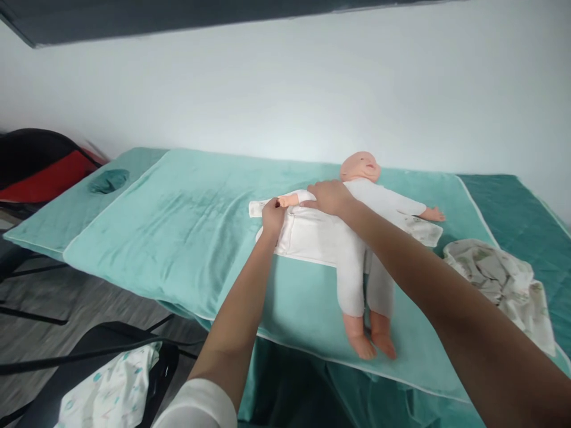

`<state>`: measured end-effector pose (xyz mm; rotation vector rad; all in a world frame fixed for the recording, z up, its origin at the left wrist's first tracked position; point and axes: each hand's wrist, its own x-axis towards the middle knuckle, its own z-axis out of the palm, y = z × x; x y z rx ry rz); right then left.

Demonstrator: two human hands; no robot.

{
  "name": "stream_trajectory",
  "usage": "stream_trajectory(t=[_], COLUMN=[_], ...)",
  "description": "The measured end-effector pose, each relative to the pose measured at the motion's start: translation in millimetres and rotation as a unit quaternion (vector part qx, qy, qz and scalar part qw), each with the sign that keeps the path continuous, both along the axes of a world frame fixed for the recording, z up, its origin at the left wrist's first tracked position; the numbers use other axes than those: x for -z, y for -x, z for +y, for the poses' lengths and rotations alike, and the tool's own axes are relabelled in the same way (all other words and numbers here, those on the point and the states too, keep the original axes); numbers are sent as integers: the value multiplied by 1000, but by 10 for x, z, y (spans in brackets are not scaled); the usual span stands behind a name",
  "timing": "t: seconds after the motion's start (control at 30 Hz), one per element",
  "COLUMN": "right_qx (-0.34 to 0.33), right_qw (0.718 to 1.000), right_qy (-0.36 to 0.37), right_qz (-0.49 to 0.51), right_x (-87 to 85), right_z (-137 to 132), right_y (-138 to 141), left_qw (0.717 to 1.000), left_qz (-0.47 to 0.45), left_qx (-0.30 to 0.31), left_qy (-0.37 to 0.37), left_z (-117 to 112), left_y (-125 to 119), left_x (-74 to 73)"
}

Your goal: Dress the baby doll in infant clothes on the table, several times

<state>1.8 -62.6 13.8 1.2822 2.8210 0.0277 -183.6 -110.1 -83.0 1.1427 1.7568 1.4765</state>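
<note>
A baby doll (375,193) in white clothes lies on its back on the teal bed cover, with its head towards the wall and its bare feet towards me. A white garment (310,238) is spread under and beside its body, one sleeve (257,208) stretching out to the left. My left hand (273,218) is closed in a pinch at the doll's hand (288,200), right beside that sleeve; its fingertips are partly hidden. Over the doll's upper arm lies my right hand (331,197), thumb and fingers gripping the arm.
A crumpled patterned cloth (495,273) lies at the right on the teal bed cover (178,208). The cover has a face hole (109,181) at its left end. A black chair (116,339) with a printed cloth (111,386) stands in front; a white wall rises behind.
</note>
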Motion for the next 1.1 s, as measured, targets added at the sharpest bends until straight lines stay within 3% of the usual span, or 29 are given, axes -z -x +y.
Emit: stream_trajectory(t=[0.1, 0.2, 0.27, 0.37, 0.53, 0.63, 0.73, 0.83, 0.97, 1.03, 1.1], right_qx=[4, 12, 9, 2, 38, 57, 56, 127, 324, 406, 423], right_qw=[1000, 999, 999, 998, 998, 995, 989, 942, 820, 789, 791], right_qy=[16, 16, 9, 0, -47, -78, -78, -118, -235, -180, -99], right_qz=[-18, -36, -47, -68, -32, 21, 113, 286, 410, 425, 431], right_x=[-25, -13, 20, 103, 252, 229, 111, 51, 255, 420, 543], right_z=[-23, -42, -49, -48, -65, -101, -109, -101, -212, -322, -422], right_y=[7, 34, 60, 111, 255, 292, 87, -450, -1293, -1545, -1637], left_qw=[991, 986, 992, 992, 957, 952, 950, 942, 931, 927, 924], left_qz=[-134, -163, -108, 53, 237, 270, 289, 319, 352, 357, 358], left_qx=[14, -18, -44, -49, 81, 3, -92, -98, -68, -55, -42], left_qy=[-15, -23, -52, -100, -149, -144, -79, -41, -70, -100, -127], left_z=[-6, -39, -81, -159, -239, -212, -151, -111, -151, -199, -249], left_y=[78, 75, 29, -86, -217, -186, -130, -110, -147, -179, -213], left_x=[35, 43, 31, 3, -14, 15, 60, 86, 56, 23, -8])
